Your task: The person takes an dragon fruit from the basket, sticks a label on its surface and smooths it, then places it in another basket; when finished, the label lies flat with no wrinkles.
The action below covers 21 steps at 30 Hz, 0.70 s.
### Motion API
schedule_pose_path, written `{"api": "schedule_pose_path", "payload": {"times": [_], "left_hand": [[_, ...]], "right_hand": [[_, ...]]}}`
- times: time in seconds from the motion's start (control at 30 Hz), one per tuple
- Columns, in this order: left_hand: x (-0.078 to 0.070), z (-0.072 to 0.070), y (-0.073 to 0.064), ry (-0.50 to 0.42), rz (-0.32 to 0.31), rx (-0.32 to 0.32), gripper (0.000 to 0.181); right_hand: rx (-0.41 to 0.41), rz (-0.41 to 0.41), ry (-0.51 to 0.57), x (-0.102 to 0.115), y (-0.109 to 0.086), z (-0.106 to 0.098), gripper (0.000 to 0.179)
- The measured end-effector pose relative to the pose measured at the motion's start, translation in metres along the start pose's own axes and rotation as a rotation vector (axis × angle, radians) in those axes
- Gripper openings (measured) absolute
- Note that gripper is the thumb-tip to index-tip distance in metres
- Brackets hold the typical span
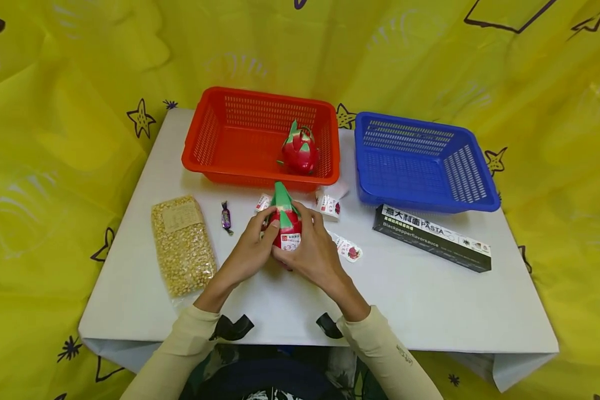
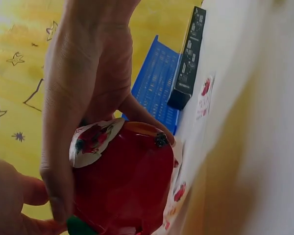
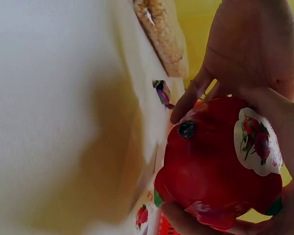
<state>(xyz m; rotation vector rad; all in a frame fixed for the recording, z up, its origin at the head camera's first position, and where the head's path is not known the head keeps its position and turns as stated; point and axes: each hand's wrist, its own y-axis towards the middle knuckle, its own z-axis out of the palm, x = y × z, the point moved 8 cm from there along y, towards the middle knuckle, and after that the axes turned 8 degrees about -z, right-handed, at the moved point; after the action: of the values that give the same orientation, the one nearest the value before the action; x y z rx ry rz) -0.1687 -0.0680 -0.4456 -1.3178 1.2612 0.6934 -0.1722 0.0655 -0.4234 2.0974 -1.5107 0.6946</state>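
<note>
A red dragon fruit (image 1: pixel 287 221) with green tips is held over the table between both hands, a printed label stuck on its side. My left hand (image 1: pixel 250 247) grips it from the left, thumb on the near side. From the right, my right hand (image 1: pixel 314 250) holds the same fruit, its thumb close to the label (image 1: pixel 290 241). The right wrist view shows the label (image 3: pixel 257 142) and the fruit's dark stem end. Several more labels (image 1: pixel 350 250) lie on the table around the hands. Another dragon fruit (image 1: pixel 300 151) sits in the red basket (image 1: pixel 192 165).
Right of the red basket stands a blue basket (image 1: pixel 430 205), with a black pasta box (image 1: pixel 432 239) in front of it. On the left lie a bag of yellow kernels (image 1: pixel 185 250) and a small purple wrapped candy (image 1: pixel 226 218). A white cloth covers the table (image 1: pixel 430 311).
</note>
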Motion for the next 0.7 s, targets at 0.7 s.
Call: {"api": "schedule_pose_path", "payload": {"times": [0.7], "left_hand": [[-0.001, 0.010, 0.020, -0.123, 0.139, -0.003, 0.047]], "right_hand": [[-0.052, 0.029, 0.053, -0.041, -0.018, -0.044, 0.100]]}}
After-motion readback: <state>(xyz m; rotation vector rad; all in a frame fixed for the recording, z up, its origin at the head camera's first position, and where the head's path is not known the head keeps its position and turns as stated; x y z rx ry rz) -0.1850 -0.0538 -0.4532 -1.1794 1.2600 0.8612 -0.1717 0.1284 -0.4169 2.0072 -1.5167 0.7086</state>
